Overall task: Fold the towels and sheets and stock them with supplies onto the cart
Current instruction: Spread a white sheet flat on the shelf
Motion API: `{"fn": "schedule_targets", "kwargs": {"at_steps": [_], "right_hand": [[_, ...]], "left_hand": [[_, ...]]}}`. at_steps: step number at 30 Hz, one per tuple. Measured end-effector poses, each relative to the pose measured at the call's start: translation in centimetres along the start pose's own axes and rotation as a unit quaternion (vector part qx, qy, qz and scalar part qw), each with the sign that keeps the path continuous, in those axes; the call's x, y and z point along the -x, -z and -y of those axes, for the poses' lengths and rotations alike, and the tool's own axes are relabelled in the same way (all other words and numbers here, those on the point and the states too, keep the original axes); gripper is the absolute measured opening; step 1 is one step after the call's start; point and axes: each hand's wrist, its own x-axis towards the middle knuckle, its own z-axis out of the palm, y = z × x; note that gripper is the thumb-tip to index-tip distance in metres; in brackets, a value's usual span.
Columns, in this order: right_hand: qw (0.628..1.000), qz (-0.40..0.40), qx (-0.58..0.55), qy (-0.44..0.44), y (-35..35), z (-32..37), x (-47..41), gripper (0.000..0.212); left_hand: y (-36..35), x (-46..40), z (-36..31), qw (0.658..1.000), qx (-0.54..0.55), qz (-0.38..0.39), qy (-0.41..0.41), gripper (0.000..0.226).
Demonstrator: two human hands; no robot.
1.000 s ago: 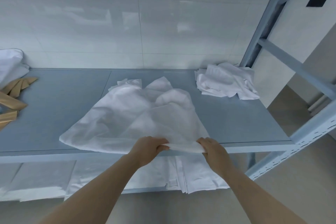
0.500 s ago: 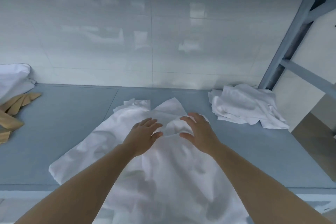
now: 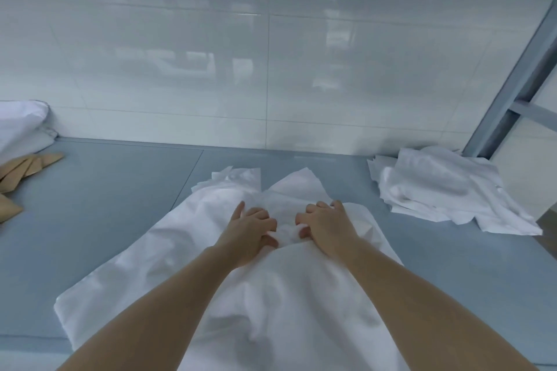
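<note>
**A:** Both arms reach out over the grey shelf (image 3: 114,190), and the white sheet (image 3: 168,256) lies spread across it, wrinkled, its near end running off the bottom of the view.

**B:** Look at the hands. The left hand (image 3: 250,232) has fingers curled into the cloth, and the right hand (image 3: 327,226) does the same just beside it. Each one is pinching up a small bunch of fabric near the far end of the sheet.

**A:** That cloth looks thin and very light to me. It is soft, with no stiffness at all, so it will sag wherever it isn't held.

**B:** Agreed, and it should slide easily on that smooth shelf. I'd take it by the edge or the corners, hands well apart, to keep the fold straight.

**A:** Off to the right sits a rumpled pile of white cloths (image 3: 446,187), well apart from the sheet. Nothing fragile here.
</note>
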Motion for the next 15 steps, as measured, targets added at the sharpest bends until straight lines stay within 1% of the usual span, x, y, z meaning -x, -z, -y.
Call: {"fn": "schedule_targets", "kwargs": {"at_steps": [6, 11, 15], "right_hand": [[0.996, -0.063, -0.024, -0.061, 1.1, -0.6, 3.2, 0.017], [0.991, -0.101, -0.011, -0.092, 2.8, 0.0, 5.8, 0.018], [0.984, -0.124, -0.016, -0.126, 4.0, 0.3, 7.1, 0.017]], "left_hand": [[2.5, 2.4, -0.4, 0.998, -0.045, -0.037, 0.021, 0.023], [5.4, 5.9, -0.5, 0.994, -0.071, -0.068, 0.057, 0.022], [7.0, 8.3, -0.7, 0.987, -0.087, -0.113, 0.08, 0.019]]}}
